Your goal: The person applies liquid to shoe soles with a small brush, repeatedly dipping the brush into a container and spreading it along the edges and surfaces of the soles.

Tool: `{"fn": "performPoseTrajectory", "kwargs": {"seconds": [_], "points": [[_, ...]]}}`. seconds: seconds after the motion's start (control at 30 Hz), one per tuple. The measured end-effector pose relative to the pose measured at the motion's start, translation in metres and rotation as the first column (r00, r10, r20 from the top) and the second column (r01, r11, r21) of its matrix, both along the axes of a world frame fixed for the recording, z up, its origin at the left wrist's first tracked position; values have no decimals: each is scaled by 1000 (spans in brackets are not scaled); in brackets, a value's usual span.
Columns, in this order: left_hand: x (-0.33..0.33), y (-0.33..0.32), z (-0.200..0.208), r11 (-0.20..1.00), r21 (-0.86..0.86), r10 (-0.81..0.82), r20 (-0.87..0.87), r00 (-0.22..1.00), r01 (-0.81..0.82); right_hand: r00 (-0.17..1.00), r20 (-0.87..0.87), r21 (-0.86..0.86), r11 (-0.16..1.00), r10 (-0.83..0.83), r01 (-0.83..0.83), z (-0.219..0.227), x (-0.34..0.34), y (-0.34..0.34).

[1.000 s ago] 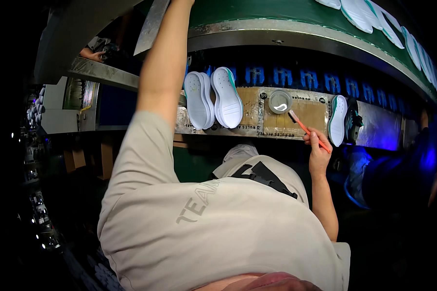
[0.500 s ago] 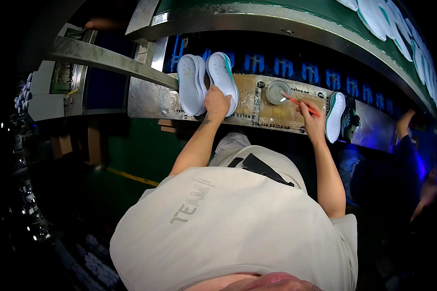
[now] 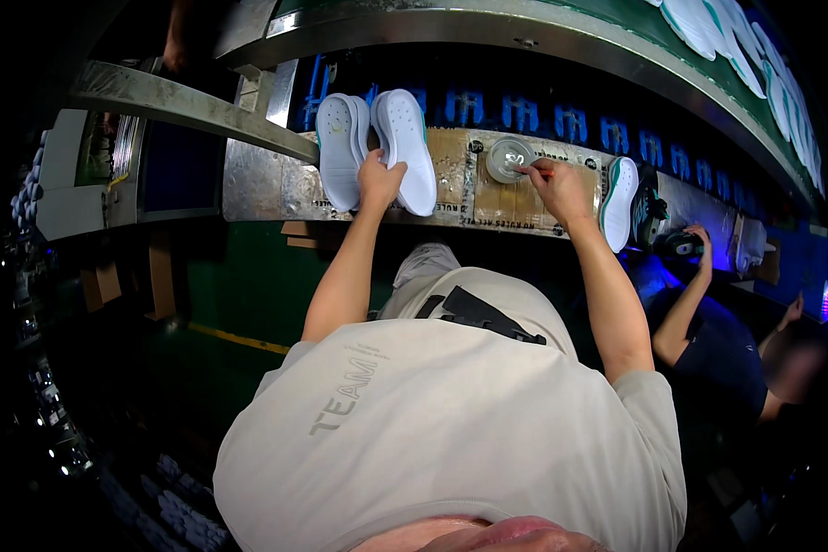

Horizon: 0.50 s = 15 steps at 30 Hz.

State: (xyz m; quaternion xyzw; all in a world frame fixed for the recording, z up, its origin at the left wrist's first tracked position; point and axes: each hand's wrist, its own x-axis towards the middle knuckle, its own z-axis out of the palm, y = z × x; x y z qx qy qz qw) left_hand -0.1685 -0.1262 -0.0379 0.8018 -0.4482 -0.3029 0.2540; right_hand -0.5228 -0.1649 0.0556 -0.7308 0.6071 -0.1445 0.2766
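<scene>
Left hand grips a white sole near the bench's front edge; right hand pinches an orange brush at the cup. Risks: overloading could cause drips; a wrist knock could tip the cup.

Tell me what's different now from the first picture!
The left hand, first out of sight beyond the top edge, has come down and now touches the white soles. The right hand moved up and left, bringing the orange brush to the cup. It still holds the brush; the single sole still stands beside the dark shoe.
</scene>
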Motion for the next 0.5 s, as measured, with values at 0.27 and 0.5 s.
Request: {"fn": "performPoseTrajectory", "kwargs": {"seconds": [0.27, 0.5], "points": [[-22, 99, 23, 991, 40, -27, -873, -488, -126, 972, 212, -49, 993, -97, 110, 12, -5, 38], [-39, 94, 38, 997, -72, -83, -879, -469, -43, 896, 429, 138, 989, -115, 61, 45, 13, 54]]}}
